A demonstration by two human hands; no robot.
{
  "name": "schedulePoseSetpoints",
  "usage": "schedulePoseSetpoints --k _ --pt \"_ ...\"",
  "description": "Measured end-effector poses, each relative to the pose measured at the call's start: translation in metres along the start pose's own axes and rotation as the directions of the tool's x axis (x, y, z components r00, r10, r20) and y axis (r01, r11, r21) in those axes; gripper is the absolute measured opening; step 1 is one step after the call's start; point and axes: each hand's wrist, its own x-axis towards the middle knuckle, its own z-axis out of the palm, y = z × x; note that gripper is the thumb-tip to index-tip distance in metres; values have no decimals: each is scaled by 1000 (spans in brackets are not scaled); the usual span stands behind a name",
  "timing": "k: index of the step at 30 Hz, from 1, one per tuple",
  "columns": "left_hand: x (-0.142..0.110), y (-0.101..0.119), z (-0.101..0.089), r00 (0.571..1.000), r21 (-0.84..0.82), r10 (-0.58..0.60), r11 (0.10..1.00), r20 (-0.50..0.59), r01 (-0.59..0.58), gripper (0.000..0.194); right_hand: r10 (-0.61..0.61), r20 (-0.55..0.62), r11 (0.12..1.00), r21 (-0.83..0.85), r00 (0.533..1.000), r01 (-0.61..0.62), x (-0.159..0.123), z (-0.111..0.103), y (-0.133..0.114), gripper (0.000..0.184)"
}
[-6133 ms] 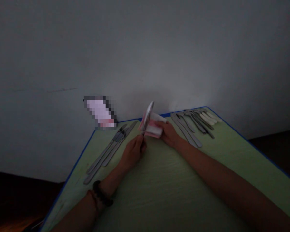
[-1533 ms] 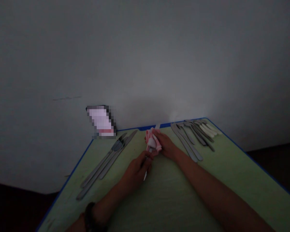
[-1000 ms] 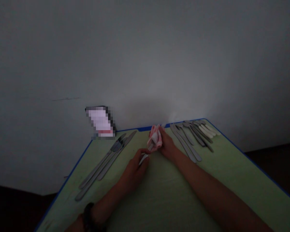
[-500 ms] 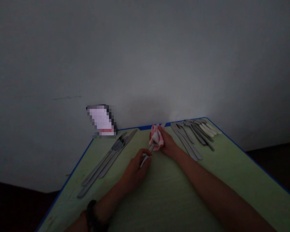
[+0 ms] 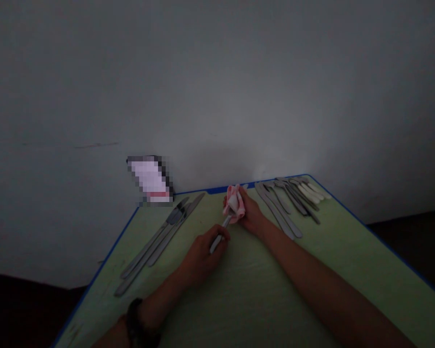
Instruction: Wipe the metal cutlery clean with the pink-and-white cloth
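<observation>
1. Your left hand's point(image 5: 205, 253) grip is closed on the handle of a metal utensil point(image 5: 215, 244); your right hand's point(image 5: 252, 215) grip is closed around a pink-and-white cloth point(image 5: 234, 204).
2. The utensil slants away from you into the bunched cloth, which hides part of it, so you cannot tell its kind.
3. Both held things are near the middle of the far edge of the green surface point(image 5: 246, 290).
4. On your left, long metal cutlery point(image 5: 155, 244) lies slanting along the left edge, some pieces overlapping.
5. On your right, more metal cutlery point(image 5: 281, 212) lies toward the far right corner, with white-handled pieces point(image 5: 311, 193) nearest that corner.
6. A pixelated device point(image 5: 150, 179) leans at the far left corner, by the wall point(image 5: 217, 87).
7. You wear a dark bracelet point(image 5: 137, 324) on your left wrist.
</observation>
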Motion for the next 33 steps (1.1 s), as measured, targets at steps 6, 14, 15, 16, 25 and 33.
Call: schedulePoseSetpoints --k 6,14,15,16,25,33 --pt "0 1 1 1000 37 -16 999 21 15 14 -21 1 999 -48 1000 21 0 -1 1 24" --pt "-1 0 1 999 62 0 998 37 -2 13 -9 34 998 -61 999 11 1 -2 2 23" --pt "-1 0 1 999 64 -3 998 39 1 13 -9 60 997 -71 998 13 1 -2 2 23" --pt "-2 1 1 999 65 -8 998 42 5 13 -15 85 996 -81 996 21 1 -3 1 21" --pt "-2 1 2 999 74 13 997 47 -16 15 -32 103 990 -134 994 45 1 -8 0 21" --pt "-2 3 2 999 81 -7 997 40 4 16 -21 129 991 -129 991 37 2 -9 0 21"
